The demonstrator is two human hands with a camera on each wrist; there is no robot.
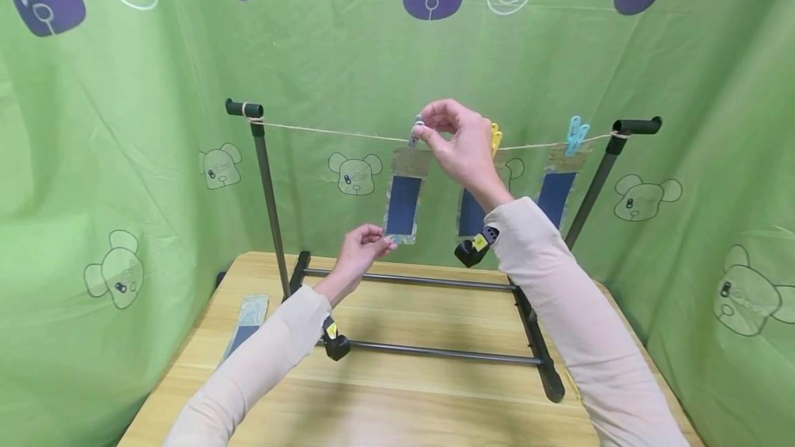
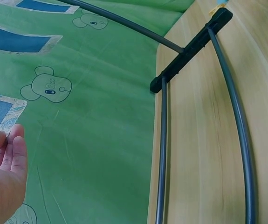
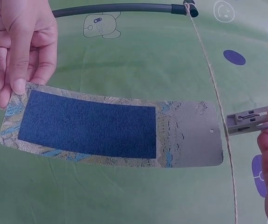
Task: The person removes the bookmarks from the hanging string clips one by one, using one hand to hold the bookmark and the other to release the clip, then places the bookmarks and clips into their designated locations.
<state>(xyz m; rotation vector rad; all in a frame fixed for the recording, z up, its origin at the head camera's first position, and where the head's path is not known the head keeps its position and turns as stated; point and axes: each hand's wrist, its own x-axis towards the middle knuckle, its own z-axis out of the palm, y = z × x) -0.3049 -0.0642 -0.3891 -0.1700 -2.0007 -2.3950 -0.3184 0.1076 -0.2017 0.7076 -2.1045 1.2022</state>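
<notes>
At the twine line [image 1: 348,132] strung between the rack's [image 1: 270,205] posts, the right hand [image 1: 456,147] is pinching a grey clothespin [image 1: 416,130] at the top edge of a hanging card with a blue patch [image 1: 404,199], fingers curled tight around the peg. The left hand [image 1: 360,250] is gripping the card's bottom corner between thumb and fingers [image 3: 19,56], steadying it. Two more cards are hanging further right under a yellow peg [image 1: 495,138] and a blue peg [image 1: 576,133]; another is lying on the wooden surface [image 1: 435,392]. Risk, as I judge it: the peg is sitting at the card's very edge, so a downward tug from the left hand could be pulling it free of the twine.
</notes>
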